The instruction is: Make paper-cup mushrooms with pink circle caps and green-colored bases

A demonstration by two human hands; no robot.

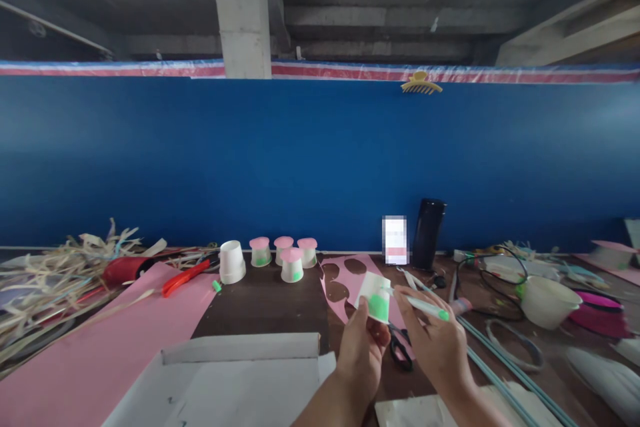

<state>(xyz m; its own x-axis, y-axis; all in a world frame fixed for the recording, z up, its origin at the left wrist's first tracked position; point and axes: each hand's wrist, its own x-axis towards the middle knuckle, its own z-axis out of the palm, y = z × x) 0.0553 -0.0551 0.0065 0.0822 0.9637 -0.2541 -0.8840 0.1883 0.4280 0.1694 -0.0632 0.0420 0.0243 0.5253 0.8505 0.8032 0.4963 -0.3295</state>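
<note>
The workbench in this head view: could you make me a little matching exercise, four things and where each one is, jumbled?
Things:
1. White cup with a green patch
2. Green-ended marker
3. Yellow claw clip
4. Tall black object

Places:
A. In the person's right hand
B. Beside the bright screen
C. In the person's left hand
D. At the top of the blue partition

Pairs: 1-C, 2-A, 3-D, 4-B

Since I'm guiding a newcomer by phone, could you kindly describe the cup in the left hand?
Find the long blue partition, then the dark table below it. Right of the four pink-topped cups, the left hand holds this white cup tilted; unlike them, it shows no pink top, only a green patch.
</note>
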